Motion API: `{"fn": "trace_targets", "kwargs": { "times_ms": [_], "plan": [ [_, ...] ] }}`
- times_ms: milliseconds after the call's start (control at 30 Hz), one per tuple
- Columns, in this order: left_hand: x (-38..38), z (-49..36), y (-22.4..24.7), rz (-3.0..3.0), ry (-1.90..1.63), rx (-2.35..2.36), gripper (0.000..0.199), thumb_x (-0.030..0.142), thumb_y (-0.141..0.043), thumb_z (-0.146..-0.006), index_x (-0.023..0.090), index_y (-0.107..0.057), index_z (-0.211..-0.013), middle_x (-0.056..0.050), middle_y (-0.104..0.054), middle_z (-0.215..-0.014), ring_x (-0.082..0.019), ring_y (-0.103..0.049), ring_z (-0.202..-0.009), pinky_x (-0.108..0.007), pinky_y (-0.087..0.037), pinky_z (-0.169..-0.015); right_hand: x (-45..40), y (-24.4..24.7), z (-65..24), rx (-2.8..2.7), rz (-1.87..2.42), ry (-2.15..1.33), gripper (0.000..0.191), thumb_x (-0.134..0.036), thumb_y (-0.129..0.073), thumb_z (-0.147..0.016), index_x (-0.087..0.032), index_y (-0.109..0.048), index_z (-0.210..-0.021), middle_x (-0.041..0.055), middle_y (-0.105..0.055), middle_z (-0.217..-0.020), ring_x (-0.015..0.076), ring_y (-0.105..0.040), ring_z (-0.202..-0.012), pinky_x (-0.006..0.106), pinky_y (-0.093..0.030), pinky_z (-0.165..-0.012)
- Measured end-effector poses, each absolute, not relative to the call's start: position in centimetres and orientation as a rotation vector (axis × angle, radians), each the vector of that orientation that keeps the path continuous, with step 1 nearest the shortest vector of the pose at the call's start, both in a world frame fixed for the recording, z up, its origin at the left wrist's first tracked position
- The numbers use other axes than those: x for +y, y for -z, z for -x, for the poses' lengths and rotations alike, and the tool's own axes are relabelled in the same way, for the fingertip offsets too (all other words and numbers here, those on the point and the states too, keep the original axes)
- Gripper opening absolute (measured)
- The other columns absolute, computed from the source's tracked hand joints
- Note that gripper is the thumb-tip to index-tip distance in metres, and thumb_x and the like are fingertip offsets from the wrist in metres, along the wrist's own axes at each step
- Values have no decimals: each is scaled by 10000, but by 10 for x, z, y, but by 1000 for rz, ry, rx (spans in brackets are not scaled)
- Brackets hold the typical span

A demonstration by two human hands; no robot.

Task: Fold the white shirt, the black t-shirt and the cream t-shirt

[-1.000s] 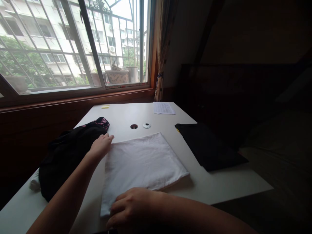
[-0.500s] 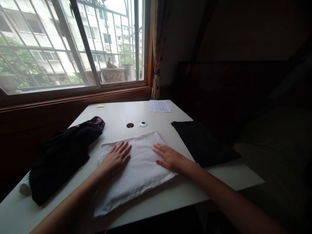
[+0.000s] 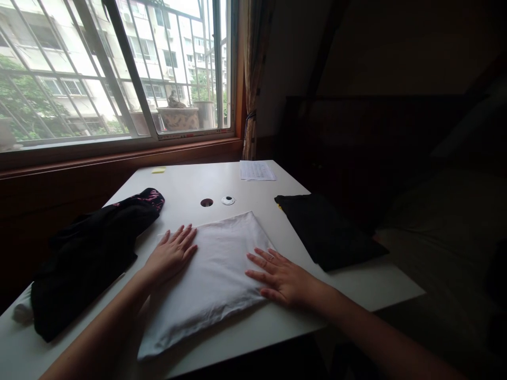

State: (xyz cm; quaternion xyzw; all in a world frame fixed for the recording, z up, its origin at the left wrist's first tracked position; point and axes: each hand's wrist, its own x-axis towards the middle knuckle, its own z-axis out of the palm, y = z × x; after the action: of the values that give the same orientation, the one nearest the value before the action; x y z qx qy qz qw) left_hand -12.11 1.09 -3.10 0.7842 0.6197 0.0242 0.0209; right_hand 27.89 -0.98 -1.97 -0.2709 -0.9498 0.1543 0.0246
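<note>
Daylight comes in thru the window (image 3: 178, 68), upper L, v. bright; bldgs (image 3: 119, 31) outside look washed out. R side of the rm is near-black, detail lost. The table (image 3: 182, 184) is brightest twd its far edge, dimmer at the near edge & R corner. White cloth (image 3: 214, 264) has soft shading; black cloth (image 3: 328, 229) loses most fold detail. Wide-angle stretch tilts the window frame, upper L.

The single view looks from the person's head, close above the bench's (image 3: 178, 184) near edge, forward and down across it, with the window (image 3: 119, 68) toward eleven o'clock.
</note>
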Motion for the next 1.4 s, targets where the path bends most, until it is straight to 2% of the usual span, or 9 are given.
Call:
{"fn": "trace_targets", "kwargs": {
  "times_ms": [167,300,600,700,867,967,1067,1267,1400],
  "plan": [
    [13,141,36,-2267,-63,2042,676,561,-216,-1055,197,-258,-1624,-40,-180,-1698,-279,-84,-1587,-576,-162,-1255,-19,9,-282,-2911,844,-612,513,-507,-453,-1064,-433,-382,-1567,-36,-158,-1710,306,-83,-1582,550,-67,-1281],
    [13,148,42,-2202,-65,2132,679,539,-188,-1054,177,-279,-1620,-46,-193,-1700,-290,-64,-1589,-585,-193,-1244,-6,0,-276,-2897,792,-682,512,-494,-449,-1067,-380,-414,-1564,5,-222,-1697,287,-162,-1573,515,-99,-1283],
    [9,138,42,-2043,-48,2329,688,490,-176,-1051,112,-260,-1619,-85,-162,-1707,-296,-74,-1588,-593,-205,-1239,81,18,-216,-2880,998,-454,730,-653,-300,-1045,-222,-286,-1634,78,-142,-1714,253,-108,-1585,444,-74,-1290],
    [8,138,38,-1978,-62,2357,683,469,-181,-1048,103,-250,-1620,-92,-147,-1709,-298,-94,-1586,-612,-193,-1238,116,26,-203,-2858,1101,-417,773,-673,-250,-1038,-188,-256,-1641,92,-129,-1716,257,-91,-1587,465,-55,-1287],
    [12,157,37,-1894,-169,2314,677,453,-224,-1036,117,-248,-1624,-101,-185,-1698,-328,-125,-1579,-631,-182,-1230,156,40,-203,-2691,1297,-460,744,-677,-270,-1030,-242,-276,-1635,51,-151,-1714,275,-84,-1588,546,-55,-1273],
    [17,177,43,-1868,-376,2266,681,470,-267,-1016,98,-378,-1576,-125,-298,-1667,-345,-207,-1559,-571,-161,-1254,169,48,-210,-2533,1351,-465,665,-621,-380,-1029,-258,-397,-1585,55,-258,-1688,266,-159,-1577,531,-88,-1274],
    [20,192,46,-1840,-561,2235,680,460,-278,-998,37,-514,-1475,-186,-394,-1618,-327,-309,-1525,-464,-183,-1267,175,52,-220,-2390,1407,-429,545,-470,-372,-1060,-213,-494,-1525,94,-362,-1645,262,-261,-1550,531,-147,-1268],
    [20,202,33,-1728,-789,2261,595,434,-303,-968,97,-621,-1341,-163,-605,-1422,-301,-537,-1348,-401,-362,-1177,177,52,-238,-2075,1446,-385,455,-292,-413,-1008,-160,-652,-1372,127,-638,-1414,240,-557,-1350,414,-395,-1183],
    [19,205,23,-1639,-841,2245,530,452,-386,-927,141,-658,-1258,-137,-707,-1245,-305,-655,-1164,-389,-481,-1035,176,51,-241,-1968,1416,-396,410,-258,-482,-955,-173,-706,-1287,108,-716,-1285,246,-622,-1253,397,-467,-1116]
  ]
}}
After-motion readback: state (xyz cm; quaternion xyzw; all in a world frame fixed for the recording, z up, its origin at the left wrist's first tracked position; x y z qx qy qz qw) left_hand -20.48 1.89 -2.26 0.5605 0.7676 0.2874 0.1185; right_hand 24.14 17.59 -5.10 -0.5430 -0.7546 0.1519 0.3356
